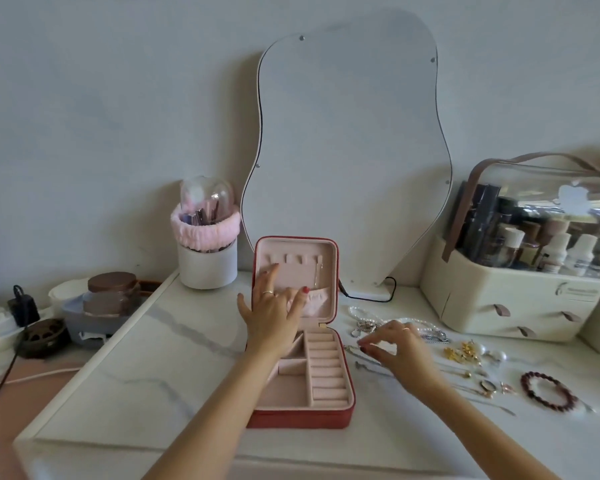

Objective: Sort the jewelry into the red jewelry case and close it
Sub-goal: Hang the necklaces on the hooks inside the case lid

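Square red zip-up jewelry case (302, 415) lies open on white marble table (153, 358); left hand (274, 315) presses straight fingers against its upright lid; right hand (397, 348), fingers loosely curled, empty, hovers over silver chains (364, 327); best pinch one strand, lift clear.

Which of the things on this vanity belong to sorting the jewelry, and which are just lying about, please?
Belong to the job:
red jewelry case, open
pearl necklace
gold earrings
dark bead bracelet

Just lying about:
mirror
brush holder
cosmetics organizer
brown-lidded jar
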